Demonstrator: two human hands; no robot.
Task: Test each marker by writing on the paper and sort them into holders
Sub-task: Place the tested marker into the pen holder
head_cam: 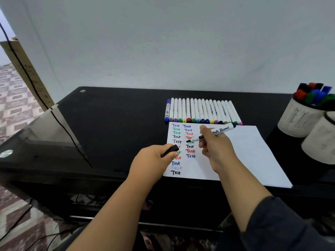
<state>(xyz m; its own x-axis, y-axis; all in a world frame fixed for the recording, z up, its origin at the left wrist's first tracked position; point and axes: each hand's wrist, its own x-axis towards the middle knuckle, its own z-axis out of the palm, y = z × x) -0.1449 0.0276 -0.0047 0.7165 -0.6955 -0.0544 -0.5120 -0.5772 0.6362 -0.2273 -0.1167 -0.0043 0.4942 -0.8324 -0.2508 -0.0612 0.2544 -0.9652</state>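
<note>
My right hand (215, 147) grips an uncapped white-board marker (217, 132) with its black tip pointing left over the paper (250, 153). The sheet carries two columns of the word "Test" in several colours. My left hand (154, 160) holds the marker's black cap (171, 150) at the paper's left edge. A row of several white markers with coloured ends (201, 111) lies just behind the paper. At the right stand two white holders: the rear holder (297, 118) is filled with several capped markers, while the front holder (320, 140) shows nothing inside from here.
Everything rests on a black glossy table (117, 124) against a pale wall. A cable and a wooden board lean at the far left. The table's front edge runs below the paper, with patterned floor beneath.
</note>
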